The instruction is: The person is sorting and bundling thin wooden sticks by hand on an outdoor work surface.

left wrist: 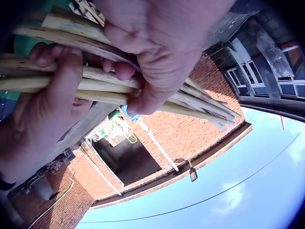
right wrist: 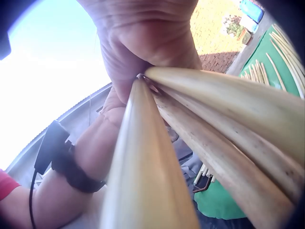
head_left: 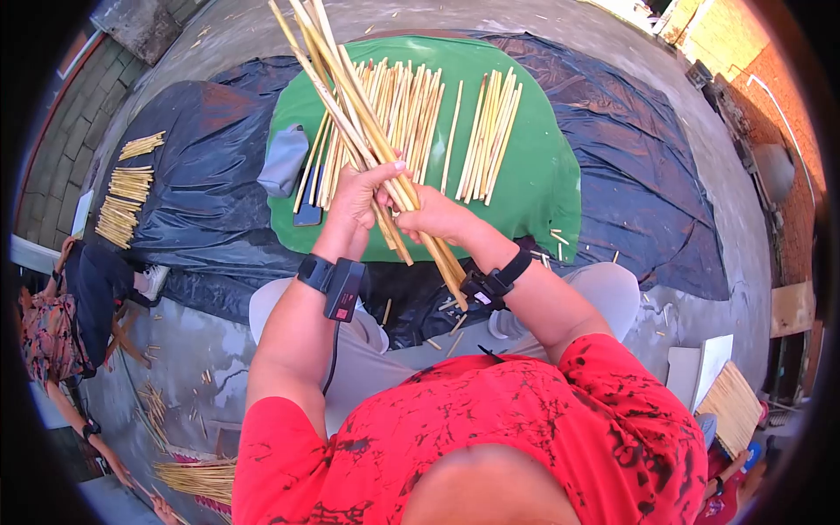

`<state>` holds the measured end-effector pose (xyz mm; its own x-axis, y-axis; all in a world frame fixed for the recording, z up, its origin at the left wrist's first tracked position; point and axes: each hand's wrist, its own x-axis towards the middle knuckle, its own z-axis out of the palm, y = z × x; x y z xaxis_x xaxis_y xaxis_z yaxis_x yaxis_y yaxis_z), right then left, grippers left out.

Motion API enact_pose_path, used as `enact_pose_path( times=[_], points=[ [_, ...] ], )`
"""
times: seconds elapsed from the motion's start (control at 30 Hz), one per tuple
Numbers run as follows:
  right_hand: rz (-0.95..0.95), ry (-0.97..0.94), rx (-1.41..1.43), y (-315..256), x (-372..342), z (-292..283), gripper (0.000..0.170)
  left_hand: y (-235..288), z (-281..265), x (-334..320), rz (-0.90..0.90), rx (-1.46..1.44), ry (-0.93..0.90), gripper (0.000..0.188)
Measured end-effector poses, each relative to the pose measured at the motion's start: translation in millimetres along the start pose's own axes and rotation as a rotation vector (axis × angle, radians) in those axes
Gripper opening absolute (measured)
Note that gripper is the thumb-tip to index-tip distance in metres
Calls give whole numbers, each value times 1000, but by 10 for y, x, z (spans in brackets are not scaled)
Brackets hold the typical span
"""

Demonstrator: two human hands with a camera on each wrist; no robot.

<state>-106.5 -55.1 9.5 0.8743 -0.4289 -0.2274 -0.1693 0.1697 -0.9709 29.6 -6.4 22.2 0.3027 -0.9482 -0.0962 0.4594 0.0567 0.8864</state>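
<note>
Several long pale plant stalks form a loose, slanting bundle gripped in both hands above the green cloth. My left hand wraps the bundle from the left, thumb lying across it. Right beside it, my right hand grips the same stalks lower down. In the left wrist view, fingers of the right hand curl around some stalks. The right wrist view shows the thick lower ends coming out below the right hand. Rows of similar stalks lie on the cloth.
A grey pouch and a dark blue flat object lie at the cloth's left. Black plastic sheeting spreads beneath. Short cut pieces are grouped at far left, near another person. Offcuts litter the floor.
</note>
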Motion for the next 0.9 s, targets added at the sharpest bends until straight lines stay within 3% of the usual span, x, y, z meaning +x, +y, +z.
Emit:
enact_pose_path(
  times=[0.2, 0.27, 0.3, 0.33, 0.4, 0.47, 0.53, 0.7, 0.83, 0.9],
  points=[
    [-166, 83, 72, 107, 1, 28, 40, 33, 59, 36, 27, 29, 39, 29],
    [-390, 282, -322, 202, 51, 15, 39, 59, 40, 88, 61, 33, 93, 27],
    [-398, 289, -422, 253, 45, -7, 37, 57, 9, 127, 65, 36, 96, 26],
    [-393, 289, -426, 255, 50, -12, 37, 56, -6, 152, 68, 37, 99, 26],
    [-259, 172, -118, 242, 107, -27, 33, 30, -13, 197, 63, 41, 98, 25],
    [-277, 192, -116, 194, 134, -94, 29, 32, 34, 209, 117, -9, 161, 31],
    [-300, 240, 98, 103, 192, -262, 25, 53, 77, 203, 125, -16, 178, 38],
    [-139, 700, 392, 254, 394, -1189, 11, 93, 115, 138, 112, -1, 244, 34],
    [35, 880, 329, 786, 316, -2126, 10, 18, 72, 98, 20, 1, 178, 29],
    [110, 961, 265, 934, 220, -2318, 10, -2, 76, 76, -37, 24, 141, 29]
  ],
)
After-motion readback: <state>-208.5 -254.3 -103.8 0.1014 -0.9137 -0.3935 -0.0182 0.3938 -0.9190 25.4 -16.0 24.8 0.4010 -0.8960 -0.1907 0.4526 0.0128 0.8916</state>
